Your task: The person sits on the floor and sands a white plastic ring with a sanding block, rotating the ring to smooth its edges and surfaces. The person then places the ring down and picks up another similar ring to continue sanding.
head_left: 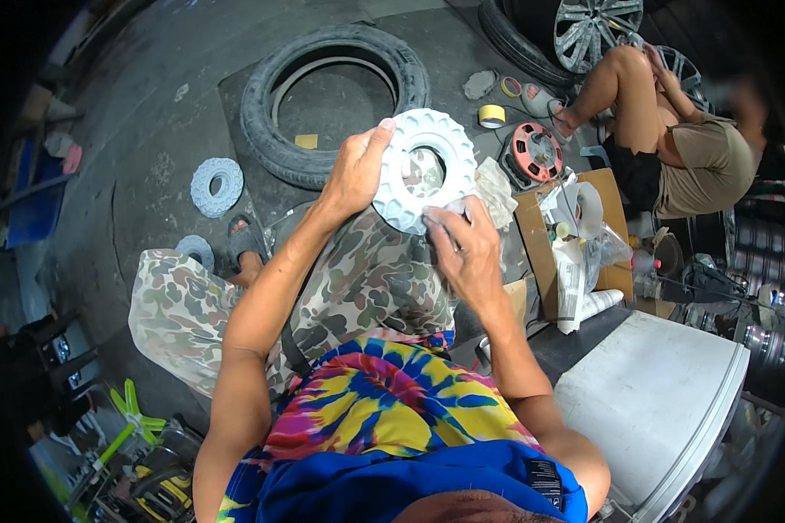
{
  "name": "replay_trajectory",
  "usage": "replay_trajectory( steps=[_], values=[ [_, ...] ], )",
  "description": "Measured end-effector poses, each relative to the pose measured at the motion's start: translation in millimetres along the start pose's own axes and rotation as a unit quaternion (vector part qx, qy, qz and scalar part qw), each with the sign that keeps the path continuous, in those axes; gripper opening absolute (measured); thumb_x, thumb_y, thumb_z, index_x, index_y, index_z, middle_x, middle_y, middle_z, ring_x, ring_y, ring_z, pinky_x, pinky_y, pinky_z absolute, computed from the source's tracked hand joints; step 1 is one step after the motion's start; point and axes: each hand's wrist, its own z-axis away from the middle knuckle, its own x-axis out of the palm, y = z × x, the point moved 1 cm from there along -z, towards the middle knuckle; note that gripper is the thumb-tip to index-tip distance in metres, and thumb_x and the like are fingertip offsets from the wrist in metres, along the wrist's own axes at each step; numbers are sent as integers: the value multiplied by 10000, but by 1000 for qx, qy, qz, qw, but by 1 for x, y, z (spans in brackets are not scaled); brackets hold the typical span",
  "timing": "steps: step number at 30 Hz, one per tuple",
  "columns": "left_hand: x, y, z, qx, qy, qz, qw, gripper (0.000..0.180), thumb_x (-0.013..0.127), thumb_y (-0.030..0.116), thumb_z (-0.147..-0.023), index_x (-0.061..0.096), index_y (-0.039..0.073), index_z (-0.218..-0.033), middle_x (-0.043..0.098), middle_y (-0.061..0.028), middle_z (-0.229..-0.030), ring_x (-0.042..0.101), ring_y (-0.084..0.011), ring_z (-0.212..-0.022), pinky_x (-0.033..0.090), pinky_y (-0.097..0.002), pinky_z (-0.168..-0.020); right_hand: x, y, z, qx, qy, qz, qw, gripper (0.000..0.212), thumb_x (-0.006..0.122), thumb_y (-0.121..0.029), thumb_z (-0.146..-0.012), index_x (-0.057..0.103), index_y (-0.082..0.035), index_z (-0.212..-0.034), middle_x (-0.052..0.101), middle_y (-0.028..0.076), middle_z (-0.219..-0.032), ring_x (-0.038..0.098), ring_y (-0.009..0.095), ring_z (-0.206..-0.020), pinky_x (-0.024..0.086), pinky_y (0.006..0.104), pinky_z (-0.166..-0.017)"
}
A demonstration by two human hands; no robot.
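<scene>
A pale grey-white ring-shaped part (390,187) with a notched outer edge and a round central hole is held up above my camouflage-clad legs. My left hand (358,170) grips it at its left rim, thumb along the upper edge. Against its lower right edge press the curled, dusty fingertips of my right hand (467,240); whether a small piece is pinched in them cannot be seen. A similar grey ring (202,187) lies on the floor to the left, and another ring (196,247) is partly hidden by my trouser leg.
A large tyre (266,131) lies flat ahead. Toward the right are a yellow tape roll (491,116), an orange cable reel (534,152) and a cardboard box (617,200) of supplies. Another person (706,157) sits beside wheel rims. A white panel (654,375) is near my right elbow.
</scene>
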Motion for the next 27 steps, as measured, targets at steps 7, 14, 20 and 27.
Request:
replay_trajectory(
  steps=[7,14,20,27],
  values=[
    [-3,-1,-2,-11,-10,-29,999,655,421,470,-1242,734,-95,-1129,757,-164,-903,650,-197,-881,548,-423,-872,34,-10,-20,-132,121,81,981,514,907,-28,-831,856,-182,-1318,672,120,-1266,600,357,-1179,498,457,-1020],
    [-6,-14,-3,-31,-7,22,999,808,287,548,-1259,704,-81,-968,686,-108,-786,589,-172,-803,525,-419,-812,43,-1,-18,-139,76,94,983,494,906,-96,-883,846,-189,-1364,629,123,-1269,595,356,-1182,509,462,-998],
    [3,22,2,-57,-11,-6,998,898,156,632,-1242,618,-35,-858,593,-77,-735,530,-158,-774,500,-409,-775,32,15,-73,-125,140,146,971,380,861,-130,-955,862,-176,-1333,606,135,-1161,540,339,-1058,492,457,-909],
    [-2,21,6,-59,-14,13,998,935,157,628,-1241,709,-52,-916,655,-132,-733,585,-201,-757,522,-428,-796,34,13,-73,-110,132,159,972,329,870,-136,-945,887,-165,-1273,629,116,-1126,544,329,-1059,486,442,-904]
  ],
)
